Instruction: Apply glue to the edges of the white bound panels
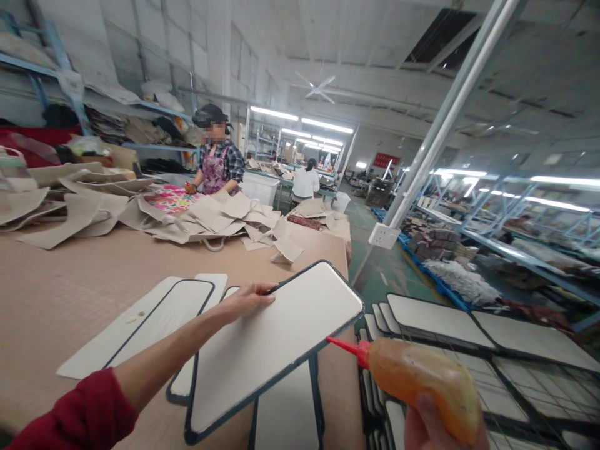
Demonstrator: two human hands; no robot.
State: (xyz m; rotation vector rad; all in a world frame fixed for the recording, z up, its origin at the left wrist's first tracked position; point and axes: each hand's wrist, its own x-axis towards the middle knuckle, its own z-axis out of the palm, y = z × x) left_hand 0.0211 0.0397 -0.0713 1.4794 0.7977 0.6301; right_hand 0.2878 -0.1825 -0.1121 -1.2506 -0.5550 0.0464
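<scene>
My left hand (250, 300) grips the upper left edge of a white rectangular panel (276, 350) with rounded corners and a dark border. The panel is tilted above the table. In my right hand (429, 422) is a squeeze bottle (422, 378) filled with something amber, its red nozzle pointing left. The nozzle tip is at the panel's right edge; whether it touches cannot be made out. Beneath the held panel lies another dark-edged panel (285, 406), and more pale panels (154, 319) rest to the left.
Pale cut pieces (220, 219) are heaped across the far side of the brown table (56, 281). Behind them stands a co-worker in a patterned apron (218, 169). At right, a rack (515, 381) holds several dark-edged panels. A slanting metal post (422, 162) rises beyond the table edge.
</scene>
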